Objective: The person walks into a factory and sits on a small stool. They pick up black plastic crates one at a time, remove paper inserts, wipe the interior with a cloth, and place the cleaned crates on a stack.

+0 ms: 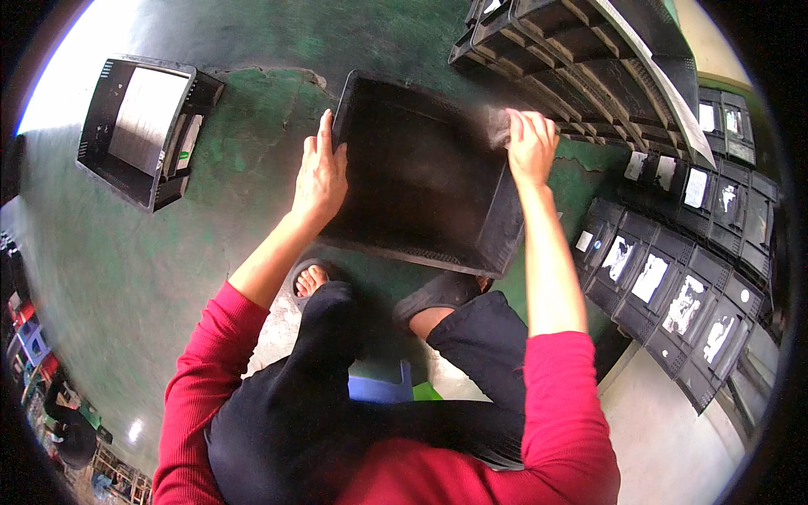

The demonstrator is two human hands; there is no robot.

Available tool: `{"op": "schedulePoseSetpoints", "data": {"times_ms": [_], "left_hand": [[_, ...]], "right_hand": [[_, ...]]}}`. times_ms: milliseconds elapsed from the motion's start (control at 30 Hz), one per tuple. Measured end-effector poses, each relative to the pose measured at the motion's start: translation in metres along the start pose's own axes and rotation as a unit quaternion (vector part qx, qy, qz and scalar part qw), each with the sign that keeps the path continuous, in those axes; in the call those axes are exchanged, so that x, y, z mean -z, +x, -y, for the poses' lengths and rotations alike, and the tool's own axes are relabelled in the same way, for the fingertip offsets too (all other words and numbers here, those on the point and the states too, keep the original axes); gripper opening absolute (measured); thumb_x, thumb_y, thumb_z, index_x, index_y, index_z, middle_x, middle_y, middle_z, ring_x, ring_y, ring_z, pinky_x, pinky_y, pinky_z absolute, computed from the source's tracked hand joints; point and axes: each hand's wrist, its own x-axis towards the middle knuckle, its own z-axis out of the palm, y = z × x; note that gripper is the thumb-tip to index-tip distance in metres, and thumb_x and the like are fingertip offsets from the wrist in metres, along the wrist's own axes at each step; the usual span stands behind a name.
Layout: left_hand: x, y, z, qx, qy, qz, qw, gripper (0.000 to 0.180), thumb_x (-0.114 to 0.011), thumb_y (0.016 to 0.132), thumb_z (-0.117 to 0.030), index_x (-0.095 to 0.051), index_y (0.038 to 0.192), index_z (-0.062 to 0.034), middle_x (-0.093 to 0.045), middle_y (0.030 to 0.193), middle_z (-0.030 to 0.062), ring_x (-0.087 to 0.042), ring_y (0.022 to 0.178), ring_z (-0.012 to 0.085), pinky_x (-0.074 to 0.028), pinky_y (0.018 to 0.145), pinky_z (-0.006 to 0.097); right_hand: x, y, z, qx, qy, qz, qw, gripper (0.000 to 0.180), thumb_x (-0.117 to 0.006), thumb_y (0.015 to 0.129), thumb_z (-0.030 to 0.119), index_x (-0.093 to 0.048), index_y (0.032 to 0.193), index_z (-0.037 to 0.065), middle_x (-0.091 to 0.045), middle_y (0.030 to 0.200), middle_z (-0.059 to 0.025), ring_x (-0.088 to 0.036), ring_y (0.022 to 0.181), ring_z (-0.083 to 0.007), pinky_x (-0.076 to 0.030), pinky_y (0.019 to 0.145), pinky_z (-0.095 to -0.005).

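Tilted in front of my feet is a black plastic crate (pixel 412 177), its hollow inside facing me. My left hand (pixel 321 175) grips its left wall, with the index finger stretched along the rim. At the far right corner my right hand (pixel 532 145) is closed around a crumpled greyish cloth (pixel 498 129), which presses against the crate's inner wall. The cloth is a little blurred, and part of it is hidden under my fingers.
Another black crate (pixel 153 189) with a pale sheet inside stands on the green floor (pixel 252 126) at the left. Stacked black crates (pixel 572 67) rise at the far right. More crates with torn white labels (pixel 673 282) line the right side. A blue stool (pixel 379 385) is beneath me.
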Motion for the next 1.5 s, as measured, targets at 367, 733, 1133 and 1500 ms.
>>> {"op": "schedulePoseSetpoints", "data": {"times_ms": [367,733,1133,1500], "left_hand": [[0.001,0.002,0.002,-0.065,0.033,0.002,0.997,0.056,-0.047,0.093,-0.012,-0.021,0.142,-0.0079,-0.048,0.107,0.0262,-0.054,0.09,0.0435,-0.046,0.077,0.047],[-0.006,0.002,0.007,-0.082,0.046,-0.023,0.995,0.056,-0.046,0.093,-0.017,-0.02,0.142,-0.0097,-0.048,0.107,0.0272,-0.054,0.088,0.0462,-0.047,0.076,0.049],[-0.012,0.002,0.011,-0.022,0.046,-0.014,0.999,0.055,-0.046,0.094,-0.02,-0.022,0.142,-0.0107,-0.048,0.109,0.0278,-0.054,0.09,0.0462,-0.047,0.078,0.049],[0.118,0.027,-0.107,-0.178,0.044,-0.006,0.983,0.059,-0.065,0.082,-0.02,-0.043,0.136,-0.0166,-0.054,0.089,0.0182,-0.055,0.083,0.0325,-0.045,0.077,0.039]], "right_hand": [[-0.025,-0.004,0.016,0.205,0.037,0.011,0.978,0.036,-0.062,0.084,0.031,-0.06,0.115,0.013,-0.058,0.099,-0.002,-0.053,0.092,-0.0219,-0.044,0.08,-0.0364],[0.035,-0.069,-0.048,0.045,0.096,-0.055,0.993,0.039,-0.068,0.081,0.019,-0.061,0.118,0.016,-0.051,0.108,-0.0107,-0.05,0.101,-0.0299,-0.047,0.083,-0.0384],[0.084,-0.203,0.116,-0.276,-0.04,0.105,0.955,0.023,-0.058,0.089,0.017,-0.063,0.111,0.016,-0.053,0.105,-0.0105,-0.052,0.095,-0.0293,-0.045,0.079,-0.0398],[0.118,-0.107,0.089,-0.434,0.361,0.153,0.812,0.032,-0.049,0.077,-0.005,-0.065,0.102,0.005,-0.068,0.095,-0.0096,-0.064,0.09,-0.0213,-0.049,0.081,-0.0309]]}}
